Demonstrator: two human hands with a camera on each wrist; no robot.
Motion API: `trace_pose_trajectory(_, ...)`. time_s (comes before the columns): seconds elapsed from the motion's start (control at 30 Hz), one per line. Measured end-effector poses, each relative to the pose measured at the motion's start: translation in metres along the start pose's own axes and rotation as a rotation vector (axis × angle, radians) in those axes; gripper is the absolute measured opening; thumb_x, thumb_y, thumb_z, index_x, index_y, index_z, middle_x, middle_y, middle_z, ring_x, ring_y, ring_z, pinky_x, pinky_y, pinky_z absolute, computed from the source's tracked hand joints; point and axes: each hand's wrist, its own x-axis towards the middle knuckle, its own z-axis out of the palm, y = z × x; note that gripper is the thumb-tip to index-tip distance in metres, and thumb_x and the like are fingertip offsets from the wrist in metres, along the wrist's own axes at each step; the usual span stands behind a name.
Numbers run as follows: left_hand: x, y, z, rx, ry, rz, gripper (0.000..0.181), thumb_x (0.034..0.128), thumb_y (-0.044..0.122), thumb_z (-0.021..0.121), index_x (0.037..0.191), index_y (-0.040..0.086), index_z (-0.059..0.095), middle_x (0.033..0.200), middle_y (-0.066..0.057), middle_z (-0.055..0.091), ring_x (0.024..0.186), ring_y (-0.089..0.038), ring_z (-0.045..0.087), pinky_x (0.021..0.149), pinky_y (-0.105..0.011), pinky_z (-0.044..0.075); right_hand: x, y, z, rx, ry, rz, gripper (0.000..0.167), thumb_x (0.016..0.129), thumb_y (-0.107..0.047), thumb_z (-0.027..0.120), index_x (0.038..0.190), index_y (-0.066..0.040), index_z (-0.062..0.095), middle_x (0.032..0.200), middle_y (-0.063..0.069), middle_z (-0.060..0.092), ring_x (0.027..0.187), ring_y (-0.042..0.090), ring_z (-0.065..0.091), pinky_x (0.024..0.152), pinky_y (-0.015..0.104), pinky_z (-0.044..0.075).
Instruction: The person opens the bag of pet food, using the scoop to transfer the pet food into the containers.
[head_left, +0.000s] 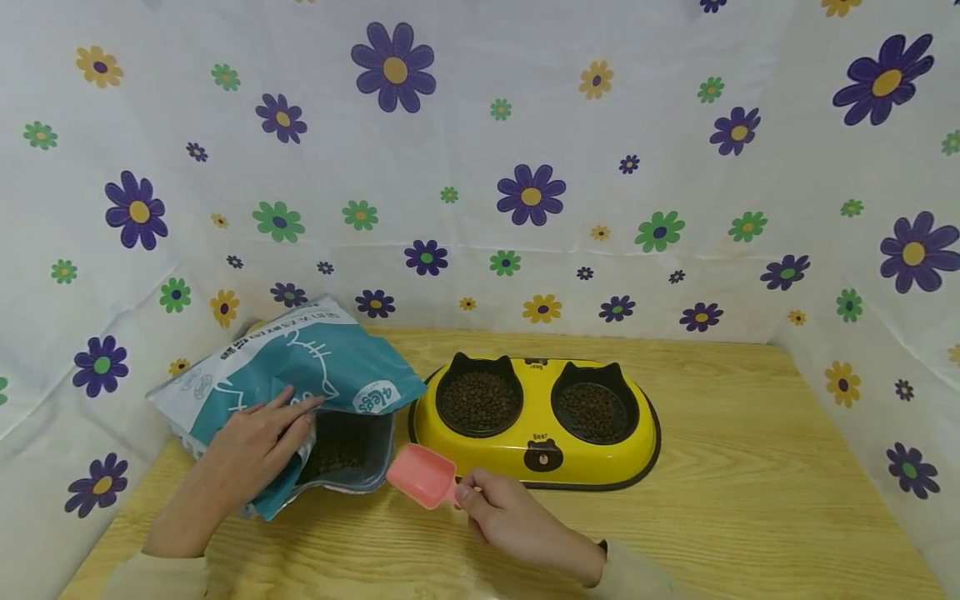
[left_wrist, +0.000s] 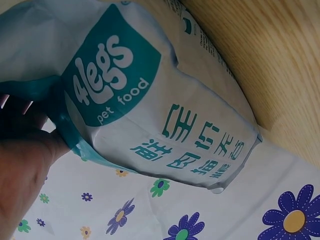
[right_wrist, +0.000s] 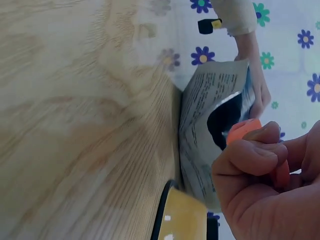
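Note:
A teal and white pet food bag [head_left: 375, 358] lies at the left, its mouth facing right with brown kibble [head_left: 337, 458] inside. My left hand [head_left: 251, 446] grips the bag by the upper edge of its mouth, fingers spread over the teal outside. In the left wrist view the thumb lies against the bag's edge. My right hand [head_left: 513, 517] pinches the handle of a pink scoop [head_left: 423, 477] between thumb and fingers. The scoop is outside the bag, just right of its mouth, and its bowl looks empty. The right wrist view shows only part of the scoop [right_wrist: 243, 129].
A yellow double pet bowl [head_left: 536, 412] with a bear print stands behind my right hand. Both its black cat-eared dishes hold kibble [head_left: 480, 402]. The wooden table [head_left: 735, 475] meets a flower-printed cloth [head_left: 465, 108] at the back and sides.

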Motion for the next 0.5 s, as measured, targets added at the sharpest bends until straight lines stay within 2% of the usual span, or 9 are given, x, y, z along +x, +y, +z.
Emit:
trace_pose_trajectory(0.33,0.002,-0.001,0.0,0.002,-0.026,-0.012,0.04,0.1092,0.027,0.047,0.139,0.008,0.065,0.141,-0.03,0.059,0.133,-0.053,0.053,0.104,-0.073,0.042,0.027,-0.018,0.028,-0.031,0.001,-0.045,0.032,0.11,-0.033,0.047,0.109,-0.004,0.061,0.061,-0.004,0.042,0.048,0.011,0.03,0.047,0.021,0.025)
trace_pose_trajectory(0.5,0.002,-0.001,0.0,0.001,-0.023,-0.009,0.04,0.1091,0.027,0.047,0.14,0.009,0.064,0.142,-0.03,0.058,0.132,-0.054,0.053,0.103,-0.074,0.042,0.044,-0.022,0.038,-0.215,0.048,-0.126,0.027,0.108,-0.032,0.051,0.107,-0.009,0.063,0.06,-0.008,0.038,0.046,0.007,0.03,0.046,0.019,0.022)
